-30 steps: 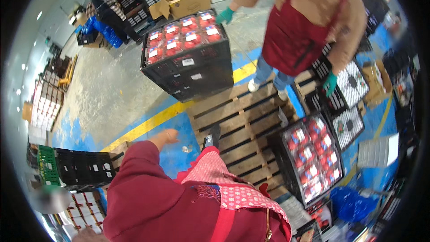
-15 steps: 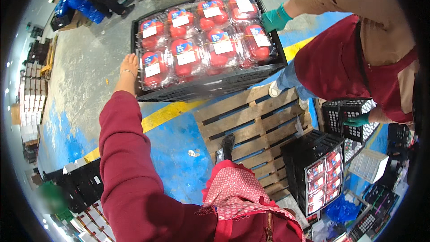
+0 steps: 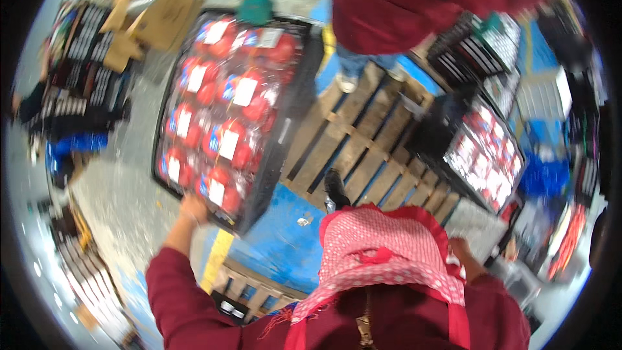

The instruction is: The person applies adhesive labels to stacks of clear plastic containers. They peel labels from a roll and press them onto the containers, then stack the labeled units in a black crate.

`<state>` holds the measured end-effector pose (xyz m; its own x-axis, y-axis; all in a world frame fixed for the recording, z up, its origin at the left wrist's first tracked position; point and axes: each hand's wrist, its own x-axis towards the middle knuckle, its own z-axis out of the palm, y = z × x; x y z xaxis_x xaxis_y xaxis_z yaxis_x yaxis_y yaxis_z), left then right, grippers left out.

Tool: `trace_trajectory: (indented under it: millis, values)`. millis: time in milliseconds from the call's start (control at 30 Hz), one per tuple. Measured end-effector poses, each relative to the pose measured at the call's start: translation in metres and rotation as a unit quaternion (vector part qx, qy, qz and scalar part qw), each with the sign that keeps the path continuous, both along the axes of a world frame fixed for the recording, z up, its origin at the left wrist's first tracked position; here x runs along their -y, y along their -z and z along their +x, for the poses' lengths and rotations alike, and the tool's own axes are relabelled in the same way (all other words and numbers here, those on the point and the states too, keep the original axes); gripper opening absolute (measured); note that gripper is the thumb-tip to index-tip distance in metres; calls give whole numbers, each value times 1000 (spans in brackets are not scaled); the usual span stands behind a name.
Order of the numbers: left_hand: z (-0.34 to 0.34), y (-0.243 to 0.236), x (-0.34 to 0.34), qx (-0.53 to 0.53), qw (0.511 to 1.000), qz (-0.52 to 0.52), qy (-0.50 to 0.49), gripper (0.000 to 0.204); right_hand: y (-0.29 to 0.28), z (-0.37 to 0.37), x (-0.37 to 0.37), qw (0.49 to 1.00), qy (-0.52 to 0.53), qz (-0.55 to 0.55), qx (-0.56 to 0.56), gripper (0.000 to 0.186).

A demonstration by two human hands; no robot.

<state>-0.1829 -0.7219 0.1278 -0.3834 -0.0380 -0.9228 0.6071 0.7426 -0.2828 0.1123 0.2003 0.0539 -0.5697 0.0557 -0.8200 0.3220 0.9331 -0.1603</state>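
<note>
One wooden pallet [image 3: 363, 139] lies to the right of the black crate [image 3: 283, 139]. Eight clear packs of red produce [image 3: 228, 144] fill the crate's top in two rows. A co-worker's green-gloved hand [image 3: 254, 11] contacts the far rim. The left hand [image 3: 194, 209] is clamped on the near rim; the right hand [image 3: 461, 249] is well apart, its closure indeterminable.

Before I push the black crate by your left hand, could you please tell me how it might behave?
The black crate is probably stiff, judging by its boxy walls. It may feel heavy, as rows of clear packs of red produce fill it. They look shiny and smooth, so they could slide if it tips.
</note>
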Motion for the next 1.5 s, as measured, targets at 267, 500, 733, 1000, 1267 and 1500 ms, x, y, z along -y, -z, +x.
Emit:
trace_trajectory:
  millis: [267,500,733,1000,1267,1500]
  values:
    - [111,-42,-277,-51,959,278,3,47,-59,-35,77,855,482,-179,-74,22]
    - [155,-88,-452,-91,926,361,53,35,-16,75,9,830,476,-230,-176,22]
    - [183,-115,-757,-13,957,281,-73,66,-2,235,-93,769,577,-43,-271,20]
    - [168,-97,-1118,74,807,459,-364,51,55,404,-39,587,788,-46,-177,19]
    - [120,-3,-1353,43,742,514,-428,20,53,426,8,498,851,-104,-129,12]
    - [152,-12,-1316,-177,616,760,104,45,38,383,-41,478,859,-104,-154,20]
